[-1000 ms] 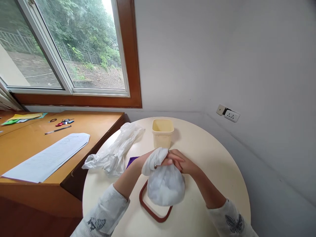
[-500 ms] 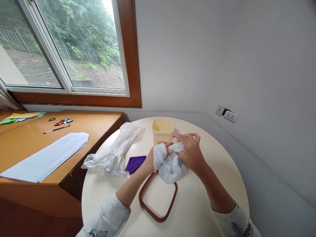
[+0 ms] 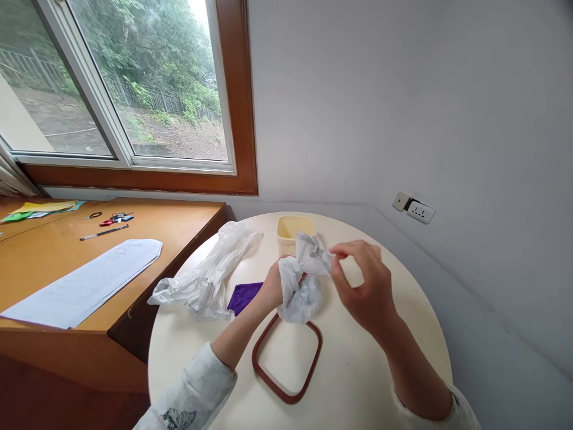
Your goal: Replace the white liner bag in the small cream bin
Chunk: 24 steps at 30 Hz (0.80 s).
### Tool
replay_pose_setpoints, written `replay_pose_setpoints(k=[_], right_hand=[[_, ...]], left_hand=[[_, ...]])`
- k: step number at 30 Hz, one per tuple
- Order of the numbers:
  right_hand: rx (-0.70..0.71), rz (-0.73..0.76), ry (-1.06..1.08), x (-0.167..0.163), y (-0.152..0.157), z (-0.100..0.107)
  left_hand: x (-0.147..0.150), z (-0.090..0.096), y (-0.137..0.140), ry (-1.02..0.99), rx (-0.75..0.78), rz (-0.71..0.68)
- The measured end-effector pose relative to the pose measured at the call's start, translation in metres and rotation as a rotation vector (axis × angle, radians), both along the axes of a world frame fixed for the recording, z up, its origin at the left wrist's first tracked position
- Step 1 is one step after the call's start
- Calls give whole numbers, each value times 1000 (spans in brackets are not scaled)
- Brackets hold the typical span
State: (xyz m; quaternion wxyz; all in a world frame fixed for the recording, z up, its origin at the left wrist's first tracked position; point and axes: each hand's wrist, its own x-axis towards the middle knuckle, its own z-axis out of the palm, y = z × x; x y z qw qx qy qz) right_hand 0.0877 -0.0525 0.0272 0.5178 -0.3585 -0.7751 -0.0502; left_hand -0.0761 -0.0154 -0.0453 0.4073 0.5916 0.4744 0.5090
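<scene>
Sleeves of pale grey printed fabric come in from the near edge of a round cream table (image 3: 380, 382), one forearm on each side. Just short of the hands, a reddish-brown rectangular lid frame (image 3: 286, 358) lies flat on the tabletop. Right above its far edge, the left hand (image 3: 271, 285) is closed around the gathered neck of a small white plastic bag (image 3: 301, 292), whose bunched body hangs down to the table. The right hand (image 3: 364, 286) is raised beside it, thumb and forefinger pinching a loose flap at the bag's top while the other fingers stay spread. To the left of the grip, almost touching the left wrist, a purple cloth (image 3: 244, 297) lies flat, and beyond that a second, empty translucent plastic bag (image 3: 208, 275) sprawls crumpled toward the table's left rim. Directly behind the held bag stands an open pale yellow container (image 3: 294, 230), partly hidden by it. Farther left, a wooden desk (image 3: 170, 230) butts against the table, carrying a sheaf of white papers (image 3: 85, 283), a pen (image 3: 104, 233) and a small clutter of keys and coloured sheets. Behind everything rise plain white walls with a wall socket (image 3: 414, 208) off to the right, and a wood-framed window (image 3: 237, 119) showing green trees.
</scene>
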Motion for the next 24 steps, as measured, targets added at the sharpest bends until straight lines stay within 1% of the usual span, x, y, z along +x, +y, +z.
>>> replay_pose_setpoints(k=[1,3,5,7,9,11,12,14,16,20,22,24], right_hand=[[-45,36,-20,-4,-2,-2],[-200,73,-117,-14,-4,-11],[-355,51,-187,-24,-2,-23],[-453,31,-199,-32,2,-33],[-498,37,-161,-35,6,-40],[-525,76,-115,-36,9,-43],[-538,105,-94,-35,9,-44],[-579,159,-56,-34,10,-47],[-633,184,-14,-33,11,-50],[-708,188,50,-33,16,-58],[-706,160,64,-33,19,-61],[-687,128,83,-32,24,-63]], left_hand=[[0,0,1,19,3,-3],[1,-2,3,55,32,-10],[2,-3,4,65,66,-12],[3,-3,3,101,94,8],[3,0,1,269,160,55],[3,6,-3,529,237,107],[2,9,-5,647,262,119],[1,15,-8,788,268,101],[-1,19,-10,850,244,37],[-3,22,-10,892,186,-70],[-4,21,-11,866,167,-99],[-4,17,-11,798,181,-105]])
